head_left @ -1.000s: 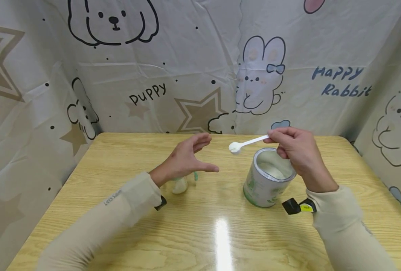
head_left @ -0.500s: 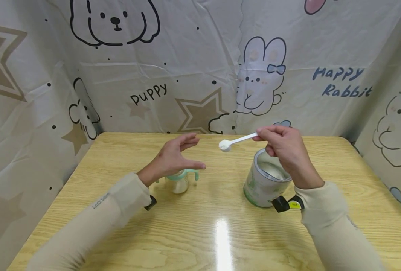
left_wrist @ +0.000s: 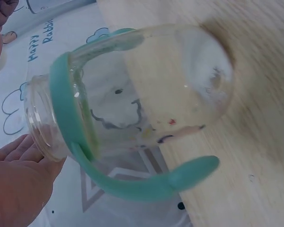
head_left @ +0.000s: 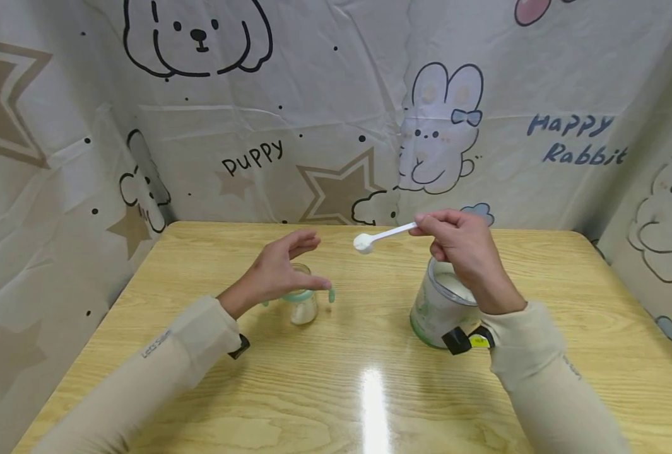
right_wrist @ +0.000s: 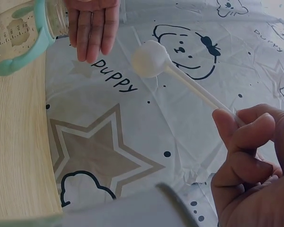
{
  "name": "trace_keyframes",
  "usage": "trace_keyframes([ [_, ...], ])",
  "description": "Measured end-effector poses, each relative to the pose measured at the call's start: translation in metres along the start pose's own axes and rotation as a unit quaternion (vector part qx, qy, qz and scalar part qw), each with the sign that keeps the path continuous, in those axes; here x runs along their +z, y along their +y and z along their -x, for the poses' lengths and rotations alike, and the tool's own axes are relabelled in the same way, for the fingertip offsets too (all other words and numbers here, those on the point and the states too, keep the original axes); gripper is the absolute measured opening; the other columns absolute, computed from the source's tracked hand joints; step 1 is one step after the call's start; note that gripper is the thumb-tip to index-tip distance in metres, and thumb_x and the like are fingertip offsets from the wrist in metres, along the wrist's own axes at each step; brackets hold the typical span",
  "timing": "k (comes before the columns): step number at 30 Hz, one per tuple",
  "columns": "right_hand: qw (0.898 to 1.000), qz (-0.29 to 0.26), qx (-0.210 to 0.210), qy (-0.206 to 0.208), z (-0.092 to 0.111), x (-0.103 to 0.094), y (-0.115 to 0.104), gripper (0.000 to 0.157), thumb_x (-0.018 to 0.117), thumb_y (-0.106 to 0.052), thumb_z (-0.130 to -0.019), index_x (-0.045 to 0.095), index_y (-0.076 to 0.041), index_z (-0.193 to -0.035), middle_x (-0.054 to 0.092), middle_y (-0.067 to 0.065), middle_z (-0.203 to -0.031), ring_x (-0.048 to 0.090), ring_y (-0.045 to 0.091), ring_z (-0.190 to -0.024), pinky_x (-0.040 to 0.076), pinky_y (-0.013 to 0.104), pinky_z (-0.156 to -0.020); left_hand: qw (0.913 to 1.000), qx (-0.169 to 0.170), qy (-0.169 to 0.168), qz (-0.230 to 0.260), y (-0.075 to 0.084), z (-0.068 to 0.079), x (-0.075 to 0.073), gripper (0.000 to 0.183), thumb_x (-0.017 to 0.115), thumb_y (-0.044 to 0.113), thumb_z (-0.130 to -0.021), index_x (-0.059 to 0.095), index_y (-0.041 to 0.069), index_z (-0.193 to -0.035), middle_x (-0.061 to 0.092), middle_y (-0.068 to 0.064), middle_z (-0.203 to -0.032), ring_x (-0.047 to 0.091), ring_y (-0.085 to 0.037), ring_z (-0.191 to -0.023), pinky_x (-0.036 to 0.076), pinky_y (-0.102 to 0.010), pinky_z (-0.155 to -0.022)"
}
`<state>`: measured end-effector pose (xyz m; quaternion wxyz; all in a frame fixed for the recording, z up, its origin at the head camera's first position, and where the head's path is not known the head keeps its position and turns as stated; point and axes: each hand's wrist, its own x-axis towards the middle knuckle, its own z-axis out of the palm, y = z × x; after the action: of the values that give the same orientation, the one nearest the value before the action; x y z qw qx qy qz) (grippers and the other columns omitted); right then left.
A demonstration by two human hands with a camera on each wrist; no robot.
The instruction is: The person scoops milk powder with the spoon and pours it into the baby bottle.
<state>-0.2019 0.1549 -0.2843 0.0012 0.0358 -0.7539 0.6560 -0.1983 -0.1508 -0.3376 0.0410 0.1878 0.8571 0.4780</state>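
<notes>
Between thumb and fingers my right hand [head_left: 455, 243] pinches the handle of a white measuring scoop [head_left: 364, 243] heaped with white powder. It holds the scoop level in the air, left of and above a tin of milk powder [head_left: 433, 309]. My left hand [head_left: 276, 268] is held with fingers straight and thumb spread, near the top of a clear baby bottle [head_left: 303, 312]; I cannot tell whether it touches. The bottle stands uncapped on the table, with a mint-green handle ring [left_wrist: 66, 94] round its neck. White powder [left_wrist: 206, 61] lies at its bottom.
The bottle and tin stand on a light wooden table [head_left: 336, 397], apart from each other. A printed cloth [head_left: 336, 94] hangs behind the table's back edge and along both sides. The tin is without its lid, with powder inside.
My right hand has carried the filled scoop leftward, away from over the tin. My left hand has moved left too, to the bottle's mouth. Bottle and tin stay in place.
</notes>
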Motion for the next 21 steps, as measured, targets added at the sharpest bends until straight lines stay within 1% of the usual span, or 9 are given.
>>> trace_keyframes([
  [1, 1.000, -0.001, 0.001, -0.001, 0.000, 0.001, 0.000, 0.024, 0.066, -0.019, -0.098, 0.066, 0.002, -0.107, 0.073, -0.007, -0.080, 0.043, 0.003, -0.047, 0.038, 0.015, -0.042, 1.0000, 0.001, 0.002, -0.004, -0.001, 0.001, 0.000, 0.096, 0.093, 0.025, -0.072, 0.041, 0.004, -0.149, 0.050, -0.011, -0.148, 0.047, -0.025, -0.136, 0.041, -0.047, -0.111],
  [6, 1.000, 0.001, 0.011, -0.014, -0.002, 0.009, -0.001, 0.029, 0.066, -0.021, -0.098, 0.065, 0.004, -0.111, 0.073, -0.007, -0.081, 0.042, 0.003, -0.047, 0.038, 0.015, -0.043, 0.9999, -0.004, 0.006, -0.013, -0.007, 0.006, -0.002, 0.098, 0.093, 0.025, -0.071, 0.039, 0.002, -0.150, 0.051, -0.014, -0.147, 0.047, -0.028, -0.136, 0.039, -0.051, -0.111],
  [13, 0.999, 0.001, 0.024, -0.033, -0.003, 0.023, -0.002, 0.030, 0.066, -0.021, -0.098, 0.066, 0.004, -0.114, 0.074, -0.005, -0.084, 0.043, 0.003, -0.047, 0.040, 0.015, -0.044, 0.9991, -0.020, 0.011, -0.037, -0.015, 0.015, -0.004, 0.099, 0.093, 0.032, -0.071, 0.040, 0.005, -0.150, 0.051, -0.011, -0.147, 0.043, -0.030, -0.139, 0.038, -0.052, -0.112],
  [15, 0.999, 0.001, 0.028, -0.035, -0.004, 0.028, -0.002, 0.028, 0.066, -0.021, -0.099, 0.067, 0.003, -0.113, 0.074, -0.005, -0.085, 0.043, 0.003, -0.047, 0.039, 0.015, -0.045, 0.9991, -0.021, 0.013, -0.035, -0.017, 0.017, -0.004, 0.099, 0.093, 0.032, -0.070, 0.040, 0.005, -0.149, 0.051, -0.011, -0.147, 0.043, -0.031, -0.139, 0.038, -0.052, -0.112],
  [18, 0.999, 0.000, 0.033, -0.038, -0.005, 0.033, -0.001, 0.026, 0.066, -0.021, -0.099, 0.068, 0.001, -0.112, 0.074, -0.003, -0.087, 0.043, 0.004, -0.047, 0.040, 0.015, -0.045, 0.9994, -0.020, 0.013, -0.024, -0.022, 0.019, -0.004, 0.100, 0.094, 0.030, -0.070, 0.039, 0.004, -0.150, 0.051, -0.011, -0.147, 0.042, -0.031, -0.139, 0.041, -0.051, -0.110],
  [21, 0.999, -0.001, 0.030, -0.043, -0.005, 0.037, -0.001, 0.026, 0.066, -0.021, -0.099, 0.068, 0.002, -0.111, 0.074, -0.003, -0.086, 0.043, 0.004, -0.047, 0.040, 0.015, -0.045, 0.9993, -0.023, 0.014, -0.024, -0.024, 0.021, -0.004, 0.100, 0.094, 0.029, -0.070, 0.039, 0.004, -0.150, 0.050, -0.011, -0.147, 0.043, -0.031, -0.139, 0.042, -0.050, -0.110],
])
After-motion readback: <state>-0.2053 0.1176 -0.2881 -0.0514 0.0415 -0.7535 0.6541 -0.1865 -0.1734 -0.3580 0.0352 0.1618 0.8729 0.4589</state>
